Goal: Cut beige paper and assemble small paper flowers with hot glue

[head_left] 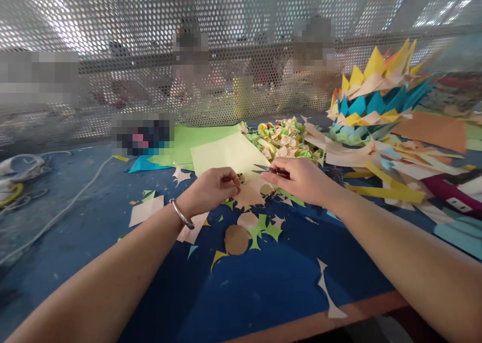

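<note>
Near the middle of the table, my left hand is closed in a pinch, a silver bangle on its wrist. Whatever sits between its fingertips is too small to make out. A peach paper piece with a cut edge lies right beside those fingertips. My right hand is wrapped round a pair of small scissors, their dark pointed blades apart and aimed left. Under the blades lies a pale yellow sheet. Closer to me are a brown disc and green paper offcuts.
A heap of small curled paper pieces stands behind my hands. To the right is a tiered folded-paper piece among paper strips. A green sheet lies at the back, before a perforated metal screen. A white cable crosses the left side.
</note>
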Available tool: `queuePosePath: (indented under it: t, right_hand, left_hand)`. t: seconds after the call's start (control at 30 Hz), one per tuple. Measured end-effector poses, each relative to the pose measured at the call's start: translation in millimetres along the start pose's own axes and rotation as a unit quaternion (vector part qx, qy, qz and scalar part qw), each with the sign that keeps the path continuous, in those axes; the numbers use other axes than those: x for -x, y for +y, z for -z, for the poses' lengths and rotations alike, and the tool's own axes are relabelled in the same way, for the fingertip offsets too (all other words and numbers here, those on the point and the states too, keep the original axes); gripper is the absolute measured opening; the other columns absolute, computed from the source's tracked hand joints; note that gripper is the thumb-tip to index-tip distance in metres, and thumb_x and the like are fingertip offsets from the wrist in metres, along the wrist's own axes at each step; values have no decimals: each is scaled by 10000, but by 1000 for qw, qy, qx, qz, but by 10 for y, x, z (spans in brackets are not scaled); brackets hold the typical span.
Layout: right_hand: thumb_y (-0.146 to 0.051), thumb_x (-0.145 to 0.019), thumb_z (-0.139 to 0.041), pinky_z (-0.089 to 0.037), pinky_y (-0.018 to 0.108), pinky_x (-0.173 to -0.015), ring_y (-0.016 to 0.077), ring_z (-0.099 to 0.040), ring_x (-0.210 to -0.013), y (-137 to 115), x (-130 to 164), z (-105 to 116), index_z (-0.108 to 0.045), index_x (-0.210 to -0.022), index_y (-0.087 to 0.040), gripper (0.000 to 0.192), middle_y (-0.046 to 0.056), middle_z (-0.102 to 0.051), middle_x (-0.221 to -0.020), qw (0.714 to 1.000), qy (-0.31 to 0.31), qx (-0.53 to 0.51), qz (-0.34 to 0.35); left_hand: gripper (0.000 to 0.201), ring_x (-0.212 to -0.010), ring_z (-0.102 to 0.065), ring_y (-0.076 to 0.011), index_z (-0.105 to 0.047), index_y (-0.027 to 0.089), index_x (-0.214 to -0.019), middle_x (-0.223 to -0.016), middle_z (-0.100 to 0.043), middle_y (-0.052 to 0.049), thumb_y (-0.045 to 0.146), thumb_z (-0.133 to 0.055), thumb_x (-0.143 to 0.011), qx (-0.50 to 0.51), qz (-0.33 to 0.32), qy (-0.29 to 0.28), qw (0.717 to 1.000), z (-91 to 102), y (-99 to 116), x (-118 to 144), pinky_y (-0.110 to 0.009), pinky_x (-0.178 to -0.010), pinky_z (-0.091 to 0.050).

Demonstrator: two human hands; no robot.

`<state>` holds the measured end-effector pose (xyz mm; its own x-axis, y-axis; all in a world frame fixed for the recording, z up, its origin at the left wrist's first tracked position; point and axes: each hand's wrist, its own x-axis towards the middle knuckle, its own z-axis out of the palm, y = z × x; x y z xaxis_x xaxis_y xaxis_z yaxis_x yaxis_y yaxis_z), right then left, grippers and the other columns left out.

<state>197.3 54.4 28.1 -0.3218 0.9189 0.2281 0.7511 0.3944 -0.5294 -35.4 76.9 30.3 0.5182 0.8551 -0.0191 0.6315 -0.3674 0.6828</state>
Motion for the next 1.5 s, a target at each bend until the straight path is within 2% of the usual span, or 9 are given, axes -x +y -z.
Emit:
queuePosePath:
  t: [0.17, 0.4, 0.6, 0.93, 1.03, 1.13, 1.27, 1.37, 1.5]
  right_hand:
    - [-593, -813, -632, -257, 264, -487, 92, -342, -535, -7, 10, 1, -506, -718, -203, 421, -54, -370, -598, 991, 14, -135, 2]
    - [-512, -782, -701, -293, 257, -539, 100, -366, -600, 26, -5, -63, -572, -788, -187, 350, -41, -431, -684, 980, 11, -200, 11]
    - [-467, -834, -654, -340, 258, -568, 110, -438, -627, -23, 4, -66, -600, -807, -169, 303, -21, -489, -701, 969, -11, -248, 6]
    - [-398, -862, -625, -263, 254, -505, 90, -342, -561, -23, -1, -71, -540, -754, -186, 253, -52, -391, -636, 977, 15, -211, 23]
    - [-434, -850, -636, -259, 256, -509, 93, -329, -563, 8, -14, -64, -512, -725, -192, 299, -53, -364, -636, 974, 39, -221, 20]
    - [-506, -815, -661, -276, 257, -525, 100, -345, -580, 44, -22, -61, -513, -709, -194, 361, -47, -372, -641, 966, 46, -253, 10]
    - [-522, -777, -696, -332, 261, -558, 117, -420, -620, 45, -16, -78, -568, -748, -192, 355, -19, -482, -691, 955, 8, -296, -10]
    - [-487, -770, -713, -360, 263, -578, 126, -458, -638, 5, -4, -97, -595, -775, -192, 318, -15, -517, -701, 946, -8, -324, -22]
    - [-445, -777, -718, -359, 261, -595, 124, -464, -652, -44, 10, -109, -614, -801, -189, 278, -24, -520, -698, 941, -14, -337, -21]
  left_hand:
    - [86, -727, -600, -144, -621, 170, -820, -755, -662, -26, 252, -613, -800, 86, -26, 71, 993, 45, 56, 32, -271, -670, -452]
    - [99, -528, -392, -83, -603, 172, -816, -537, -408, 79, 263, -643, -820, 189, -36, 11, 981, 33, 86, 51, -240, -565, -367]
    - [111, -746, -582, -137, -640, 153, -824, -777, -639, -34, 263, -639, -822, 227, -30, 7, 973, 12, 40, 33, -287, -721, -469]
    - [146, -658, -610, -118, -627, 146, -693, -695, -651, -26, 247, -690, -777, 369, 27, 72, 926, -33, 30, 23, -245, -640, -484]
    - [158, -658, -619, -128, -660, 156, -692, -736, -690, -45, 285, -704, -772, 321, 36, 114, 940, 61, -35, 13, -251, -620, -487]
    - [149, -809, -672, -195, -753, 182, -842, -871, -758, -78, 294, -737, -746, 166, 38, 71, 983, 174, -19, 42, -309, -736, -520]
    - [272, -1019, -657, -229, -745, 203, -1029, -1083, -741, -90, 327, -692, -792, 113, -4, 112, 987, 151, 109, 87, -347, -896, -495]
    - [389, -880, -667, -191, -679, 156, -1117, -997, -734, -101, 316, -718, -764, 236, -7, 70, 969, -5, 163, 92, -310, -781, -518]
    - [111, -607, -557, -101, -667, 148, -756, -658, -627, -7, 251, -703, -773, 295, -5, 52, 954, -181, 154, 84, -234, -602, -458]
